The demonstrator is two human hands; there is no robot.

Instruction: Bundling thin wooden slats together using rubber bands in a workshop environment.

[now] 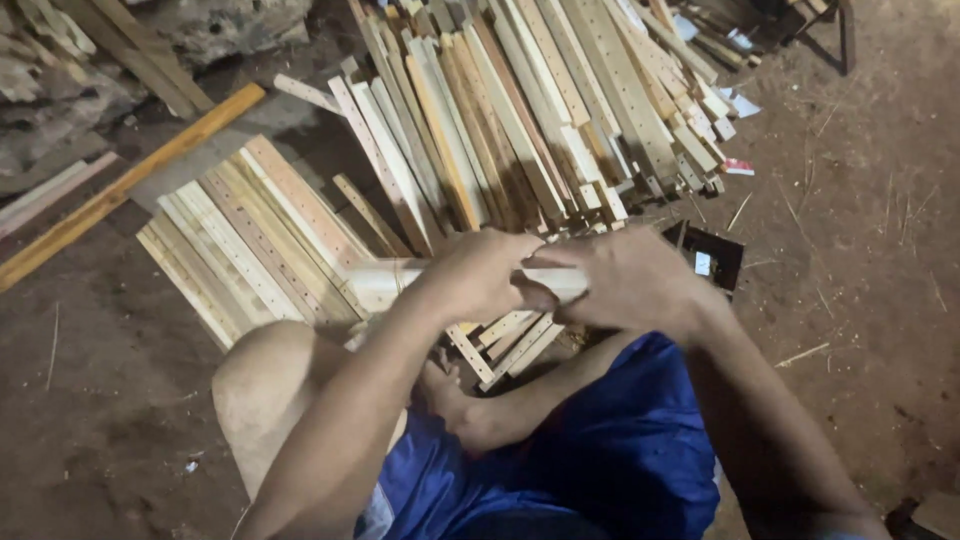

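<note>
Blue shorts (pixel 600 450) and a bent knee (pixel 270 390) fill the near edge of the view; the person sits low on the dirt floor (pixel 860 260) with a bare foot (pixel 450 395) tucked beneath the forearms. Left hand (pixel 478 275) and right hand (pixel 625 275) are both closed around one pale wooden slat (pixel 375 280), held level at lap height above the foot; its free end projects to the left, while the part between the hands is largely hidden by the fingers. Beyond it lie a flat row of similar slats (pixel 250 240) on the left and a larger heap of slats (pixel 520 110), several drilled with holes, at centre. A long yellow board (pixel 130 180) lies diagonally at far left, and a small dark box (pixel 712 255) sits just right of the right hand. Judged step: the slat is being handled or checked in the grip. The next move would call for a steady two-handed hold and a free spot on one of the stacks.
</note>
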